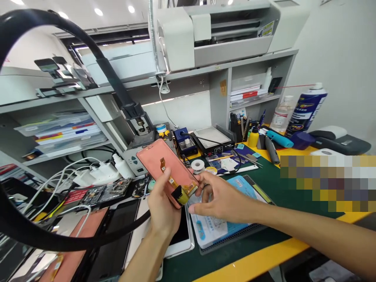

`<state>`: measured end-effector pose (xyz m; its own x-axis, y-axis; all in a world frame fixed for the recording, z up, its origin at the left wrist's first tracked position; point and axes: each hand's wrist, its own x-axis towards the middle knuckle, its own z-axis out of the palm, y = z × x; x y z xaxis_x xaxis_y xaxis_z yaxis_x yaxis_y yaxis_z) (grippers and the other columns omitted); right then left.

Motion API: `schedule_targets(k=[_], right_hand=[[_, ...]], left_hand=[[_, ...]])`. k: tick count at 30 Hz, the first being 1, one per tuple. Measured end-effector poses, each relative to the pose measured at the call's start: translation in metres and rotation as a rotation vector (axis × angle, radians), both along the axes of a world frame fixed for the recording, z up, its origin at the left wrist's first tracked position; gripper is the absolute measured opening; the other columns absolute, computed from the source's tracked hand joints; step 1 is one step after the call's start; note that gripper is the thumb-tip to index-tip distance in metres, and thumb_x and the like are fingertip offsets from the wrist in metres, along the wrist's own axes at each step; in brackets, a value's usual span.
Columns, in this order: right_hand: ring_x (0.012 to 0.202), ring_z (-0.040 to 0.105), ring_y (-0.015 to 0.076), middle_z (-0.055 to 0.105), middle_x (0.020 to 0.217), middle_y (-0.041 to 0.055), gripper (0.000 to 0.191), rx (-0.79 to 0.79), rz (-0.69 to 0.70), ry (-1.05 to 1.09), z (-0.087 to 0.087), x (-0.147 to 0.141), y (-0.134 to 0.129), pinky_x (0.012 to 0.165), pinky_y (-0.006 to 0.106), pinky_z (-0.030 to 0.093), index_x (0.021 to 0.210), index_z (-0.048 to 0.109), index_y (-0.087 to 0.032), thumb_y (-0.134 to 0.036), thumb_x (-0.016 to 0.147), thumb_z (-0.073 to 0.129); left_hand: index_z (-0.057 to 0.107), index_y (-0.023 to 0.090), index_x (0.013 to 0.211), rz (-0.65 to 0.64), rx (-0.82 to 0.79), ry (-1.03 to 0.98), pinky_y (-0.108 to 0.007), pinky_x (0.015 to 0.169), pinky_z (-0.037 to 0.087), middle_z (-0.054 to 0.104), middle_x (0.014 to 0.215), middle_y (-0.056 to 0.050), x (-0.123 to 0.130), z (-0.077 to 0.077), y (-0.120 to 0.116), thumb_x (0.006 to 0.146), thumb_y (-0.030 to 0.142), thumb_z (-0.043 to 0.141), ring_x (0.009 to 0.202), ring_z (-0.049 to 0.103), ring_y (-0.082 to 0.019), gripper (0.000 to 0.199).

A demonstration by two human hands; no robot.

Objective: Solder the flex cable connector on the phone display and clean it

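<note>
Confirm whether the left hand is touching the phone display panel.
Touching: the head view shows the left hand holding the pink-filmed phone display panel from below, thumb resting on its face.

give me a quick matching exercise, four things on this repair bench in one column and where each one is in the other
Things
1 display panel with pink film
2 aerosol can
3 blue printed sheet
4 solder wire spool

Places
a below the right hand
b standing beside a clear plastic bottle
c just beyond the panel's edge
d held in the left hand

Pairs: 1d, 2b, 3a, 4c
</note>
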<state>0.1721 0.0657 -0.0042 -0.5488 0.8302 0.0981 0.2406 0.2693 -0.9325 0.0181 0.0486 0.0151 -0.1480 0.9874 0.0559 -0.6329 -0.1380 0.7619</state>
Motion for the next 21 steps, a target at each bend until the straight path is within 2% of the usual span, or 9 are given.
schedule_targets(k=[6, 14, 18, 21], right_hand=[[0.070, 0.057, 0.0133, 0.061, 0.101, 0.0018, 0.044, 0.045, -0.055, -0.029, -0.0026, -0.0010, -0.0028, 0.060, 0.027, 0.044, 0.107, 0.051, -0.021, -0.045, 0.078, 0.074], [0.073, 0.055, 0.0138, 0.062, 0.095, 0.0009, 0.035, 0.072, -0.091, -0.077, 0.0029, -0.0026, -0.0061, 0.060, 0.026, 0.042, 0.102, 0.052, -0.020, -0.041, 0.081, 0.070], [0.073, 0.055, 0.0137, 0.062, 0.097, 0.0019, 0.034, 0.075, -0.093, -0.073, 0.0056, -0.0026, -0.0083, 0.061, 0.026, 0.042, 0.103, 0.051, -0.020, -0.041, 0.083, 0.068], [0.072, 0.055, 0.0139, 0.062, 0.100, 0.0037, 0.034, 0.080, -0.087, -0.066, 0.0068, -0.0027, -0.0090, 0.061, 0.026, 0.043, 0.105, 0.051, -0.019, -0.042, 0.084, 0.066]], left_hand=[[0.075, 0.014, 0.094, 0.016, -0.002, 0.025, -0.041, 0.083, 0.059, 0.078, 0.091, -0.009, 0.0032, -0.0007, -0.0025, 0.084, 0.039, 0.060, 0.094, 0.073, -0.030, 0.031], [0.075, 0.015, 0.093, 0.035, -0.017, 0.025, -0.042, 0.085, 0.058, 0.078, 0.090, -0.009, 0.0061, -0.0002, -0.0046, 0.085, 0.041, 0.060, 0.095, 0.073, -0.030, 0.031], [0.074, 0.016, 0.103, 0.058, -0.015, 0.016, -0.042, 0.087, 0.058, 0.078, 0.091, -0.008, 0.0067, 0.0015, -0.0042, 0.085, 0.037, 0.059, 0.096, 0.072, -0.029, 0.031], [0.073, 0.016, 0.104, 0.072, -0.019, -0.006, -0.041, 0.086, 0.057, 0.078, 0.091, -0.008, 0.0075, 0.0019, -0.0032, 0.085, 0.036, 0.059, 0.096, 0.072, -0.029, 0.031]])
